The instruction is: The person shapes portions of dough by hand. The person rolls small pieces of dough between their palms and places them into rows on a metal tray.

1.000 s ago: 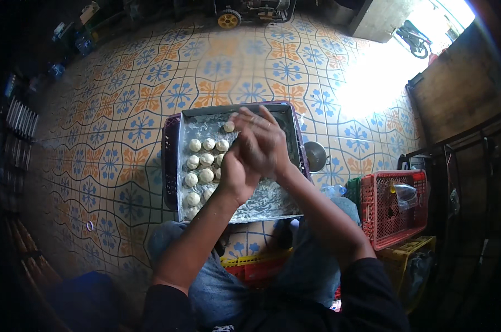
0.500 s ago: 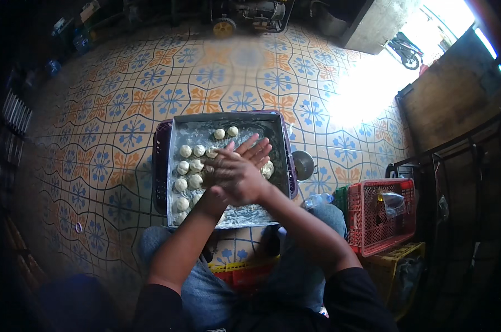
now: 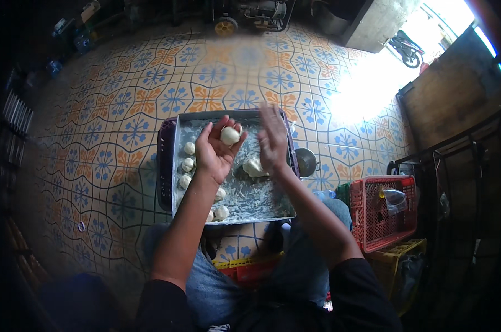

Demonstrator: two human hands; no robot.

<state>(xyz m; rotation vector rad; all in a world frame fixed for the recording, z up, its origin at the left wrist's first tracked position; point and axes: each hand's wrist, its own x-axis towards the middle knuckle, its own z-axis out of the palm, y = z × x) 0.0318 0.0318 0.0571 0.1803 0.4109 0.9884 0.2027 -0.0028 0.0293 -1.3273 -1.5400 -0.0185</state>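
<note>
My left hand (image 3: 216,154) is over the tray, palm up, with a round white dough ball (image 3: 230,136) resting in its curled fingers. To its right, my right hand (image 3: 272,139) is raised with fingers stretched out and slightly blurred, holding nothing. Below them lies a metal tray (image 3: 261,203) dusted with flour. A larger lump of dough (image 3: 254,167) sits in it beside my right hand. Several small dough balls stand along the tray's left side, among them one ball (image 3: 185,181); my left hand and forearm hide part of these rows.
The tray rests on a purple crate (image 3: 166,166). A metal bowl (image 3: 306,162) stands on the tiled floor just right of it. Farther right are a red crate (image 3: 379,224) and a yellow crate (image 3: 395,260). A plastic bottle (image 3: 327,194) lies near my right knee.
My hands were pressed together over the tray and have come apart. The left has turned palm up, showing the dough ball; the right has moved away to the right.
</note>
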